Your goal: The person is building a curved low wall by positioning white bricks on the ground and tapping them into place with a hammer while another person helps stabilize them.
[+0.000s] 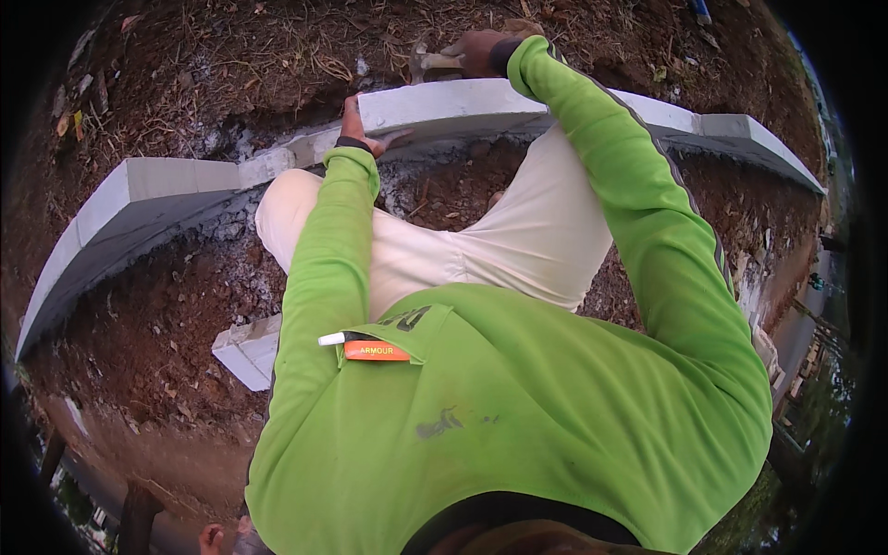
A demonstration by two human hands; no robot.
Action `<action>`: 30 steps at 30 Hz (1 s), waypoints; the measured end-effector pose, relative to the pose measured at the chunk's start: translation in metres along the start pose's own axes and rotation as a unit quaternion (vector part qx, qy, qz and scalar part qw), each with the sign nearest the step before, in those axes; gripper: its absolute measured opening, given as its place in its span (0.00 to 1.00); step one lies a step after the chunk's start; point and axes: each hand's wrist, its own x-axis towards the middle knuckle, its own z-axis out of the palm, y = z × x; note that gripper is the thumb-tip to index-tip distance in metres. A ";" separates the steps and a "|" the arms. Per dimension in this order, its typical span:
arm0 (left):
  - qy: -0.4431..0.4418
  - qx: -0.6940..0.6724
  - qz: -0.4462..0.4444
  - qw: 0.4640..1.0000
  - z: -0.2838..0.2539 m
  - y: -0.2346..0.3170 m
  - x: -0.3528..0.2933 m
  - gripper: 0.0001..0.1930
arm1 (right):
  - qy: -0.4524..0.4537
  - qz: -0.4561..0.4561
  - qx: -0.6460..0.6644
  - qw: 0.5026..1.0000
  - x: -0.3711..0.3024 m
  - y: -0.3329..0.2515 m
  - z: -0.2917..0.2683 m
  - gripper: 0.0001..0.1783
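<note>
The pale block lies in the middle of a curved row ahead of my knees, its right end passing behind my right sleeve. My left grip is partly curled over the block's left end, digits spread around the corner; whether it presses hard or only rests there I cannot tell. I would make that contact light but steady, so that any tilt is felt at once, and have the fingertips off the joint, where a shifting block could pinch them.

Just beyond the top edge, my right grip is closed around a tool that looks hammer-like, its grey head toward the left. I cannot tell whether it touches the soil. With the two hands this near each other, short, controlled strokes seem wisest, the head angled clear of the left fingers.

To the left, a small piece and then the left block carry the line on; the right block does so on the other side. I would sight along their tops, since the line looks stepped near my left grip. Greyish crumbs lie along the near foot. My left knee is close to the row, so I would avoid leaning it in. Farther back, a spare block lies by my left sleeve.
</note>
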 end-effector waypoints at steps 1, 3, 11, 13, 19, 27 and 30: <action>-0.008 -0.001 -0.003 1.000 -0.004 0.002 0.002 0.26 | 0.015 0.002 0.004 1.000 0.005 0.003 -0.001 0.26; -0.005 0.000 -0.006 1.000 -0.006 0.002 0.001 0.26 | 0.039 0.011 0.013 0.999 0.006 -0.003 -0.011 0.24; -0.002 0.012 0.008 1.000 0.002 -0.001 -0.004 0.27 | 0.006 -0.040 0.000 0.999 -0.002 0.009 0.000 0.24; -0.007 0.013 0.007 1.000 0.005 0.002 -0.001 0.27 | 0.023 0.004 0.021 1.000 0.006 0.016 -0.006 0.25; 0.023 -0.007 0.005 1.000 0.005 -0.002 -0.009 0.27 | -0.009 0.089 0.026 0.996 0.005 0.000 -0.018 0.24; 0.008 -0.002 0.003 1.000 -0.002 0.000 -0.003 0.27 | 0.048 0.103 0.068 0.991 0.014 0.000 -0.022 0.23; 0.006 -0.005 0.004 1.000 -0.002 -0.001 0.002 0.27 | 0.004 0.034 0.046 0.998 0.006 -0.016 -0.010 0.24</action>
